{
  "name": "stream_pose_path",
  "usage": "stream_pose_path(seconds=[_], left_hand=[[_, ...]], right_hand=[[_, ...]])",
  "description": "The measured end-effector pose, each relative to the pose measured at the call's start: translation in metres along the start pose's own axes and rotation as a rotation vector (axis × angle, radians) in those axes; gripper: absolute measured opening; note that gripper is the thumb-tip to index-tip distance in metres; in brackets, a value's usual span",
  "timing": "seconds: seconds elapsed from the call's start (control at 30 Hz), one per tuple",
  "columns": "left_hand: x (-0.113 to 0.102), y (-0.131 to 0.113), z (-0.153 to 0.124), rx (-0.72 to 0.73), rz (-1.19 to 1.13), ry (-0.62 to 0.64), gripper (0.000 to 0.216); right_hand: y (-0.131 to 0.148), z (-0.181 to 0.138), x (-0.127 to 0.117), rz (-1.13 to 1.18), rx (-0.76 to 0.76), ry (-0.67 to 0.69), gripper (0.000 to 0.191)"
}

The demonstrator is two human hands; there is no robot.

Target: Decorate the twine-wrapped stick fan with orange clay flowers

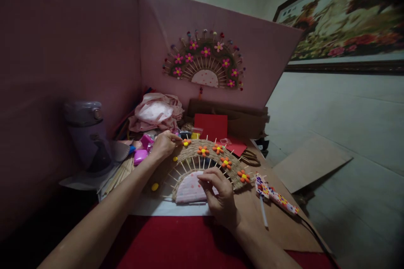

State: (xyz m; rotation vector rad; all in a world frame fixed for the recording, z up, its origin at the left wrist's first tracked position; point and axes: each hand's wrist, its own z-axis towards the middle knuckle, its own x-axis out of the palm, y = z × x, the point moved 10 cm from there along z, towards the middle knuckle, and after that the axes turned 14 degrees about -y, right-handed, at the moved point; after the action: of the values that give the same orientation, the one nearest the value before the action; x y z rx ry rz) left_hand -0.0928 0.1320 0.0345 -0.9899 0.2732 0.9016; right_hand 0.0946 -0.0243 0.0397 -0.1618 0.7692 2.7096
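A half-round fan of woven twine (186, 153) with thin wooden sticks lies in front of me. Several orange flowers (225, 162) with yellow centres sit along its right and top. At the upper left is another orange-and-yellow flower (186, 143); the fingertips of my left hand (165, 144) are pinched at its left side. Yellow dots (155, 186) mark the fan's left part. My right hand (219, 196) hovers over the pink spotted cloth centre (191, 188), thumb and fingers closed together. Whatever either pinch holds is too small to make out.
A flower-patterned glue gun (276, 197) with its cord lies at right on brown board (284, 233). On the left stand a lavender bottle (88, 138) and wooden sticks (121, 172). Behind are bunched cloth (156, 111) and red card (211, 126). A similar fan (205, 61) hangs on the pink panel.
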Motion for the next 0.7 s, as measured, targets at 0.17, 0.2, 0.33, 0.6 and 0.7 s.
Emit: stream_pose_path(seconds=[0.17,0.2,0.33,0.6,0.7], left_hand=[[-0.002,-0.006,-0.002,0.050,0.056,-0.008,0.025],[-0.002,-0.007,-0.003,0.066,0.062,-0.003,0.025],[-0.011,-0.015,-0.010,0.110,0.066,-0.009,0.028],[-0.021,-0.047,-0.036,0.357,0.429,-0.071,0.034],[-0.017,-0.051,-0.040,0.390,0.490,-0.068,0.035]], right_hand=[[-0.001,0.000,0.000,0.002,0.003,-0.002,0.021],[-0.001,0.000,0.000,0.005,0.002,-0.004,0.021],[0.000,0.000,-0.001,0.012,-0.007,-0.001,0.023],[0.006,0.001,-0.003,0.005,-0.025,-0.020,0.021],[0.008,0.002,-0.003,0.005,-0.029,-0.016,0.020]])
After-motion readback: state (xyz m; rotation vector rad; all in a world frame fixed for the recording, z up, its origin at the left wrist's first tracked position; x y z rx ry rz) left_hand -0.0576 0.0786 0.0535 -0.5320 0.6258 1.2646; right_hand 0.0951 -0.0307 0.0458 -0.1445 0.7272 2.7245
